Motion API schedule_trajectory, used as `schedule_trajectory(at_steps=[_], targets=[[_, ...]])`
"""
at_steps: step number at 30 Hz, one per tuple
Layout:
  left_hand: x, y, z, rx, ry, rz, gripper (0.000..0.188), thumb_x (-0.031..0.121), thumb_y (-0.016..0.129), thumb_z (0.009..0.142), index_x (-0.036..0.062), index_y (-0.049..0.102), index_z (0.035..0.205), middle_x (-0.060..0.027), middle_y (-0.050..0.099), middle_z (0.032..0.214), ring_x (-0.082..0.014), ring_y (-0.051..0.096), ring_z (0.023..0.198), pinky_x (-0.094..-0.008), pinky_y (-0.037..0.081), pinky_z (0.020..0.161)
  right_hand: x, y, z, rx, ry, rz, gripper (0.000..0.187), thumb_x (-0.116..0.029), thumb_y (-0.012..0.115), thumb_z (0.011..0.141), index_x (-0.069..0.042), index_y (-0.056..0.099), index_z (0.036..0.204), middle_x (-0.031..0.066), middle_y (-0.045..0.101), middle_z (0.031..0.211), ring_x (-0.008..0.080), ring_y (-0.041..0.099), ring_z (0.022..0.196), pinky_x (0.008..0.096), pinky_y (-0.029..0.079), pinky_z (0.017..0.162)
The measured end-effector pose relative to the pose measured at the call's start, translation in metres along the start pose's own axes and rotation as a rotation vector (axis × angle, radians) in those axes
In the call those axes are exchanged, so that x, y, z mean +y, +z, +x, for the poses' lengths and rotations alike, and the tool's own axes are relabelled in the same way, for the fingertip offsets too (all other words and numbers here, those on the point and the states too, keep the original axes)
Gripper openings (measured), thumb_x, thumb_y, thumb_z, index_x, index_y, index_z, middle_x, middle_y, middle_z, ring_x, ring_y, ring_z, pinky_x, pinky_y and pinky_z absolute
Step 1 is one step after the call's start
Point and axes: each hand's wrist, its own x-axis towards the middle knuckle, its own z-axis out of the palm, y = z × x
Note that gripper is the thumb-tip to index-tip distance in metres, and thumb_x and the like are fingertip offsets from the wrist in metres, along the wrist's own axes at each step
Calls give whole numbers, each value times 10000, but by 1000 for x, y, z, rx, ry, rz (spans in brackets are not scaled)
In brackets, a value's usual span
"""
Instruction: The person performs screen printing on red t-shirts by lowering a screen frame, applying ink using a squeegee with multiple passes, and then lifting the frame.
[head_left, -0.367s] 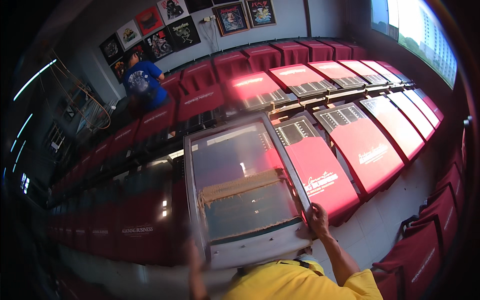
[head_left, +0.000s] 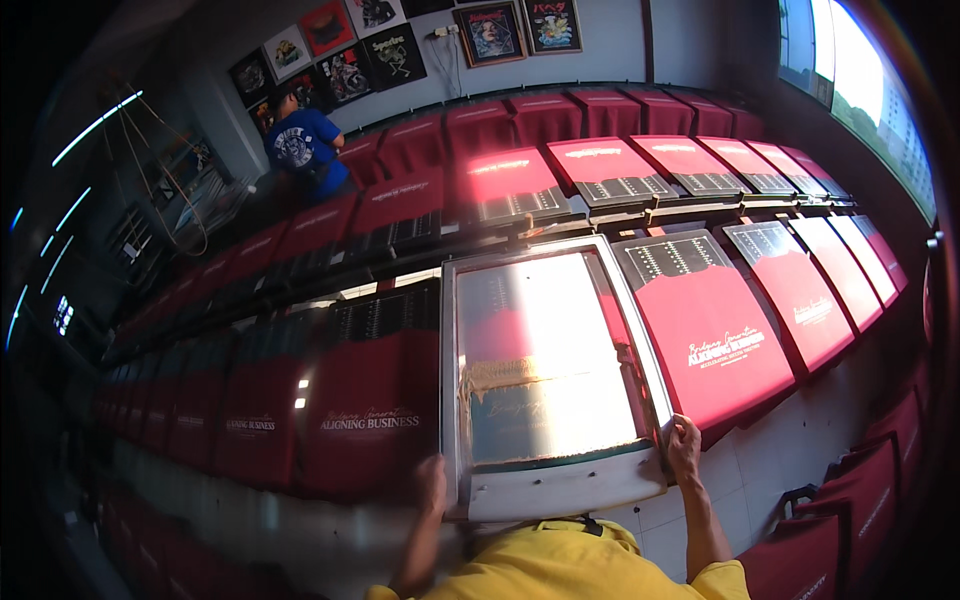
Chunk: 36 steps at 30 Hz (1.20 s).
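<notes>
A large screen printing frame with a metal border lies over a board in the near row, directly in front of me. Across its glossy mesh runs a tan, ink-stained band, and strong glare covers much of the rest. At the lower right corner, my right hand has its fingers closed on the frame's edge. My left hand, a little blurred, is closed at the lower left edge. Red printed shirts on boards flank the frame: one shirt in shade to the left, another shirt in sunlight to the right.
More boards with red shirts stretch in a long row behind. Red fabric pieces hang at the lower right. At the far left a person in a blue shirt stands beside the rows. A bright window is at the upper right.
The screen printing frame has come round straighter and sits further right in view. My left hand has moved up to its left edge. A printed shirt to its left is more visible.
</notes>
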Motion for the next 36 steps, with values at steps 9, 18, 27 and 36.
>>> schedule_trajectory(at_steps=[9, 18, 27, 36], targets=[[1, 49, 0, 16, 23, 7, 284, 227, 515, 902, 72, 500, 664, 27, 412, 630, -97, 392, 623, -322, 341, 572, 12, -21, 43, -75, 49, 89, 196, 15, 549, 908, 41, 625, 1087, 107, 671, 926, 165, 649, 877, 285, 507, 776], [-4, 54, 13, 31, 57, 51, 255, 195, 499, 893, 119, 463, 652, 48, 377, 640, -77, 361, 613, -310, 312, 541, 38, 4, 53, -48, -21, 185, 251, 67, 483, 850, 44, 609, 1065, 76, 641, 915, 150, 613, 869, 282, 490, 785], [5, 40, 22, -129, 57, 355, 266, 226, 523, 923, 55, 580, 728, -2, 494, 632, -107, 468, 606, -322, 384, 557, 38, 6, 49, -56, 74, 178, 212, -88, 560, 918, 49, 619, 1068, 67, 645, 857, 135, 604, 791, 268, 490, 785], [-2, 36, 30, -142, 3, 510, 284, 259, 572, 926, -1, 668, 866, -124, 647, 721, -200, 634, 704, -367, 486, 680, 21, 5, 47, -87, 155, 197, 273, 28, 506, 878, 48, 609, 1131, 116, 667, 973, 157, 628, 930, 280, 492, 861]])
